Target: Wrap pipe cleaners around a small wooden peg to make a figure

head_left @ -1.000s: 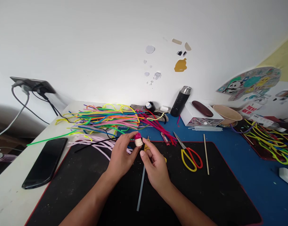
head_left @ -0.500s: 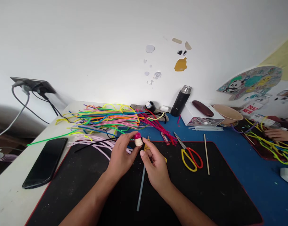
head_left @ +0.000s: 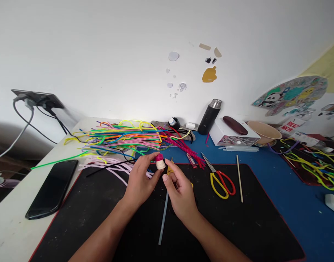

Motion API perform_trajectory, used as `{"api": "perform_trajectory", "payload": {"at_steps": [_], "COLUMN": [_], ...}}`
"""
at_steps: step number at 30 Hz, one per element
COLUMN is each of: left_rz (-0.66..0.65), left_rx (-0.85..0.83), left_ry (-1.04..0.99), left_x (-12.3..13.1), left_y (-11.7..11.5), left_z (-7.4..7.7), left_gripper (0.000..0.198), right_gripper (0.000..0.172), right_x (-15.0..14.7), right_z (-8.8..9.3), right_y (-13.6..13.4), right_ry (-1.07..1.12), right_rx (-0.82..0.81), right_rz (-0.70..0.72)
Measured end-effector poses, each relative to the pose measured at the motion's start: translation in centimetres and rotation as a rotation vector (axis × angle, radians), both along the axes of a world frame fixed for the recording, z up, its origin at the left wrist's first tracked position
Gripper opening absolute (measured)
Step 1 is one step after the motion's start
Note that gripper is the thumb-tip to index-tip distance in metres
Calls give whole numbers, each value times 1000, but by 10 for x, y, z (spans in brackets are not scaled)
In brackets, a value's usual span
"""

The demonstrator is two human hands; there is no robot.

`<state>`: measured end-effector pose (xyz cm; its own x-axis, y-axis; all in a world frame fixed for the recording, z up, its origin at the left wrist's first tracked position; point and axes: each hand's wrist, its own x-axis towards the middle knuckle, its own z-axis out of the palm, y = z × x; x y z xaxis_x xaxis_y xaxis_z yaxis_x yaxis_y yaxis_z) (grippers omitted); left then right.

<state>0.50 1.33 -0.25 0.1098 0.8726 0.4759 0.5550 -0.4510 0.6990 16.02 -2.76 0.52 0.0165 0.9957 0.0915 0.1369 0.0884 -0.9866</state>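
Between the thumb and fingers of my left hand [head_left: 141, 174] is a small coiled pipe-cleaner piece [head_left: 160, 165], cream below with a magenta top. Close by on its right is my right hand [head_left: 181, 191]. Its index fingertip is at the piece's edge, whether touching I cannot tell; the thumb stands apart from the index finger and the other fingers are curled. Under the right hand lies a yellow tool [head_left: 170, 168], mostly hidden. A translucent glue stick [head_left: 163, 222] runs down the black mat [head_left: 224, 229] from there.
Scissors [head_left: 220, 181] and a wooden stick [head_left: 239, 178] lie on the right. Behind the hands spread colourful pipe cleaners [head_left: 128, 136]. A phone [head_left: 52, 190] is on the left. By the wall stand a black flask [head_left: 209, 117], a white box [head_left: 234, 136] and a bowl [head_left: 265, 133].
At the far right, another person's hand has left the view of the pipe cleaners there. My own hands and the coiled piece have hardly moved.
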Motion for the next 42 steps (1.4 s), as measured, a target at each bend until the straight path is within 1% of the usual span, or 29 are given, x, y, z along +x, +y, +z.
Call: {"api": "perform_trajectory", "payload": {"at_steps": [4, 21, 31, 36, 42], "left_rz": [1, 1, 6, 8, 3], "left_rx": [-1, 0, -4, -1, -19], "left_ry": [-9, 6, 6, -2, -17], "left_x": [1, 1, 0, 1, 1], "left_y": [0, -1, 0, 0, 2], "left_z": [1, 1, 1, 1, -2], "left_gripper": [41, 40, 40, 40, 40], "right_gripper": [57, 62, 59, 62, 58], "right_x": [0, 0, -1, 0, 3], "right_z": [-1, -5, -5, -5, -3], "right_y": [-1, -1, -1, -1, 1], "right_ry": [0, 40, 44, 28, 40], "right_rx": [-14, -50, -30, -49, -30], "right_rz": [7, 38, 25, 27, -22]}}
